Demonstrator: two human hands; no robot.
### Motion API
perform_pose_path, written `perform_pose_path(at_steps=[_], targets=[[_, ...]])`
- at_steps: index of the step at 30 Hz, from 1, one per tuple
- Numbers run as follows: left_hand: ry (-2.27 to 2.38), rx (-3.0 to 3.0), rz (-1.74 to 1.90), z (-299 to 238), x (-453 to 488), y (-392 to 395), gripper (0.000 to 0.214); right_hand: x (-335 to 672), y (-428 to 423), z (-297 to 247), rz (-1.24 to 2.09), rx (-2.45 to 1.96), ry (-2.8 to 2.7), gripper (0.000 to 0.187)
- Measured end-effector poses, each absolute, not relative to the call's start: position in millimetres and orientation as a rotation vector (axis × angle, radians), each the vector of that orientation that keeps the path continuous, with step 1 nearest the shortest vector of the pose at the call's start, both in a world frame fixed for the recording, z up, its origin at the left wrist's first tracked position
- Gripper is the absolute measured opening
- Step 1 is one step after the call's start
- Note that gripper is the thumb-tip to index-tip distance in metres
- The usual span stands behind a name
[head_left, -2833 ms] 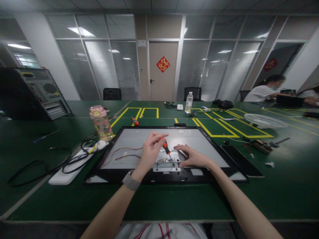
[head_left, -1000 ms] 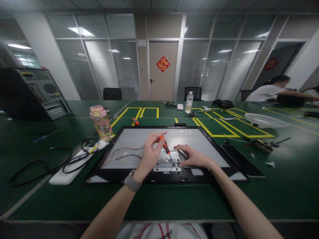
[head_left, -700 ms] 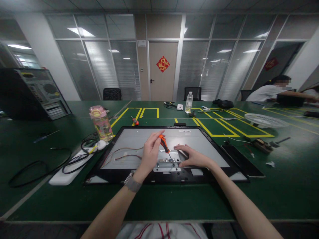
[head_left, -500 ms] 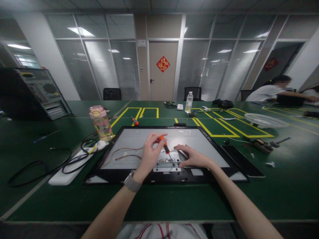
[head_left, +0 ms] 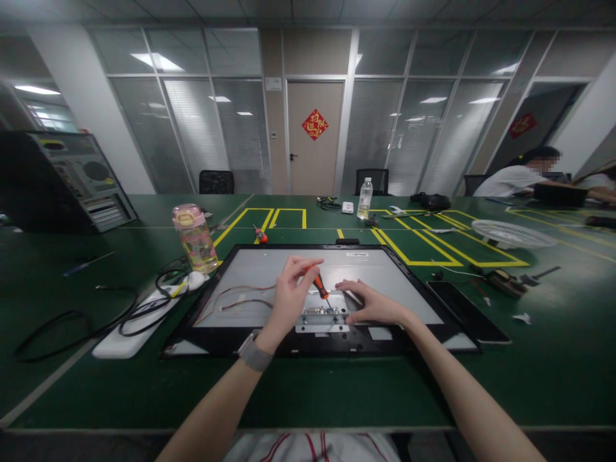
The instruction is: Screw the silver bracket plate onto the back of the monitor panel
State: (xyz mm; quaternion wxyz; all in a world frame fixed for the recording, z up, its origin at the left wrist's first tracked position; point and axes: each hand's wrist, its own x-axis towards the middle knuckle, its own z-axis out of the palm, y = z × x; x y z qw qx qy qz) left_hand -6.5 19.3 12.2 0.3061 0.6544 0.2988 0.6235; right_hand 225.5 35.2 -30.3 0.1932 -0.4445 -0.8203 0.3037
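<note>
A black-framed monitor panel [head_left: 202, 308] lies face down on the green table, its grey metal back up. My left hand [head_left: 289, 298] pinches a small orange-handled screwdriver [head_left: 318, 282], tip down on a metal bracket with connectors [head_left: 321, 316] near the panel's front edge. My right hand [head_left: 373, 305] rests with fingers spread flat on the panel just right of the bracket. Red and brown wires [head_left: 240, 298] run across the panel's left half. A watch sits on my left wrist.
Left of the panel are a pink water bottle [head_left: 196, 239], black cables [head_left: 96, 317] and a white strip [head_left: 129, 324]. A computer case [head_left: 62, 179] stands far left. Right: a dark phone-like slab [head_left: 466, 311], small parts, a white fan grille [head_left: 513, 232]. People sit at far right.
The screwdriver handle has shifted slightly between my left fingers, tilting and turning in place on the bracket. My right hand and the panel have stayed put.
</note>
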Motion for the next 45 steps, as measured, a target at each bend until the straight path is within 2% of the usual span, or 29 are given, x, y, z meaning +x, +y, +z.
perform_pose_path(at_steps=[6,12,18,24,29,35,40,45], targets=[[0.778,1.594,1.587,9.5,-8.0,25.1,0.027,225.8,36.2,-31.9,0.844,-1.240,-2.297,0.077],[0.816,1.671,1.666,11.3,-6.3,22.7,0.020,226.3,37.1,-33.7,0.831,-1.232,-2.302,0.076],[0.755,1.543,1.594,11.2,-7.5,23.0,0.029,225.8,36.3,-31.2,0.845,-1.248,-2.302,0.076],[0.842,1.680,1.675,12.2,-8.9,22.9,0.020,226.1,36.0,-32.0,0.837,-1.229,-2.297,0.075],[0.779,1.596,1.596,13.0,-9.3,22.6,0.026,226.0,36.5,-32.2,0.839,-1.238,-2.300,0.077],[0.808,1.687,1.638,13.5,-7.4,20.8,0.020,224.5,34.8,-29.5,0.843,-1.250,-2.301,0.076],[0.778,1.614,1.598,14.1,-7.4,19.4,0.027,223.5,33.0,-27.8,0.870,-1.266,-2.268,0.077],[0.808,1.708,1.635,13.4,-7.3,20.1,0.020,222.8,32.2,-26.1,0.887,-1.267,-2.266,0.078]])
